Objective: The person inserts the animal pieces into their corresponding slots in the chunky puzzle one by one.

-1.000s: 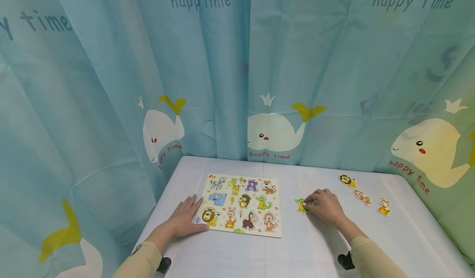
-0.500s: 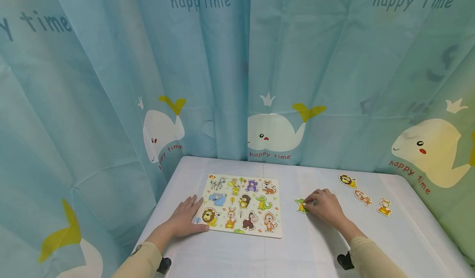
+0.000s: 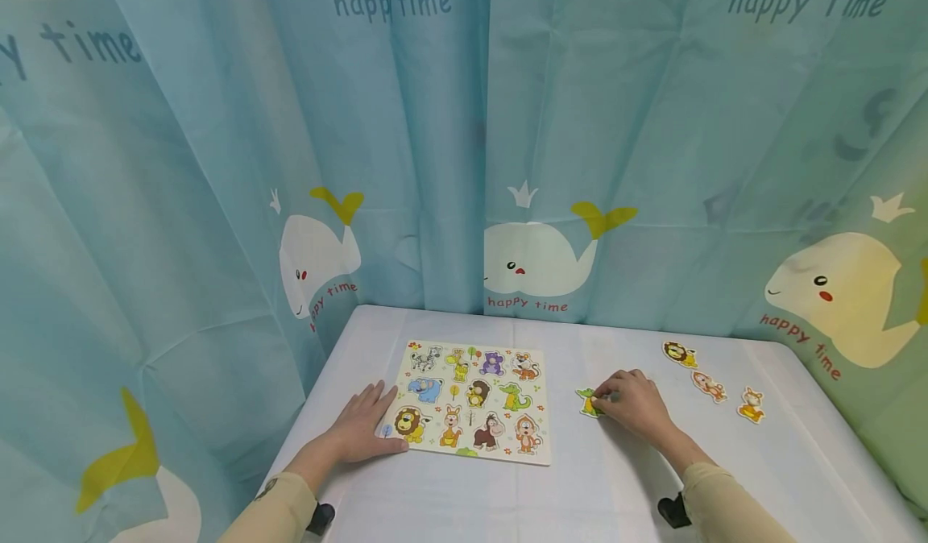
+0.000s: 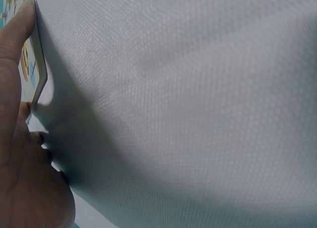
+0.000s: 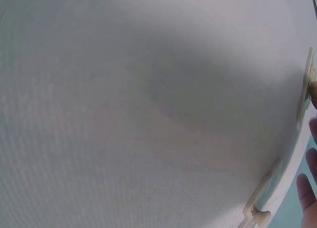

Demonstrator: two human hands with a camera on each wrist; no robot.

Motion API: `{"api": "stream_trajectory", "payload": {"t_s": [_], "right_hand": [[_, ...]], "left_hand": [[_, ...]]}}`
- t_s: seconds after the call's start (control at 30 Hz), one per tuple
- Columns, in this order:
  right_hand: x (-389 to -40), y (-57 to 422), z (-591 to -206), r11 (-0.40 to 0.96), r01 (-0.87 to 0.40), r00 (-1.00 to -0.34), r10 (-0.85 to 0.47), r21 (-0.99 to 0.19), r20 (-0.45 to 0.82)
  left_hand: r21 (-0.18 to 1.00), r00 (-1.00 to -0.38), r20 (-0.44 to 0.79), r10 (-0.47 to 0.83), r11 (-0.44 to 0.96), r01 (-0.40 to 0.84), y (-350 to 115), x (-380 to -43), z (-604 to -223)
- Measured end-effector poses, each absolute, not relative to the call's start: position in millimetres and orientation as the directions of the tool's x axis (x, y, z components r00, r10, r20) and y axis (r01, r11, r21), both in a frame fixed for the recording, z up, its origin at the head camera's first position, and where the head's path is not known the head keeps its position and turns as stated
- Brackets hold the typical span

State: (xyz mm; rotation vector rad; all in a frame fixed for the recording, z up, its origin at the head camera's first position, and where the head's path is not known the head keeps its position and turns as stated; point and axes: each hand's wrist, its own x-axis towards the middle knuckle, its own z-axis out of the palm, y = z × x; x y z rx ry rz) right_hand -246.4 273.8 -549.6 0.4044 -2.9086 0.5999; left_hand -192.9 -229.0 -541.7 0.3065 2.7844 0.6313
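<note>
On the white table lies an animal puzzle board [image 3: 460, 394] with a lion, zebra, elephant and other animals pictured. My left hand [image 3: 360, 426] rests at its left edge, fingers extended, with the thumb at the near left corner. In the left wrist view the thumb [image 4: 15, 32] lies along the board's edge [image 4: 40, 65]. To the right of the board, my right hand [image 3: 638, 406] pinches a green crocodile puzzle piece [image 3: 586, 403] with thumb and forefinger. The piece is at table level and partly covered by the fingers. The right wrist view shows it edge-on.
Right of my right hand lie a lion piece [image 3: 680, 354], a monkey piece [image 3: 709, 386] and a kangaroo piece [image 3: 751, 404]. A blue whale-print curtain [image 3: 435, 124] hangs behind the table [image 3: 464, 503] and on both sides.
</note>
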Motion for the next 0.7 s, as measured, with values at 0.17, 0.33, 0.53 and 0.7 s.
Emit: {"api": "stream_trajectory", "payload": {"t_s": [0.17,0.33,0.53,0.7], "right_hand": [[-245.2,272.8,-548.2,0.887,-0.283,-0.956,-0.228,-0.365,0.186],[-244.7,272.4,-546.5,0.893,-0.283,-0.956,-0.232,-0.350,0.181],[-245.2,271.9,-546.9,0.897,-0.294,-0.951,-0.240,-0.331,0.195],[-245.3,272.0,-547.6,0.898,-0.301,-0.948,-0.244,-0.321,0.206]], "left_hand": [[0.447,-0.941,-0.220,0.258,0.884,0.138,-228.7,-191.8,-540.9],[0.447,-0.941,-0.225,0.255,0.885,0.133,-228.9,-191.6,-540.9],[0.448,-0.940,-0.227,0.256,0.884,0.133,-228.6,-191.5,-540.4],[0.445,-0.941,-0.227,0.252,0.886,0.130,-228.5,-191.7,-540.9]]}}
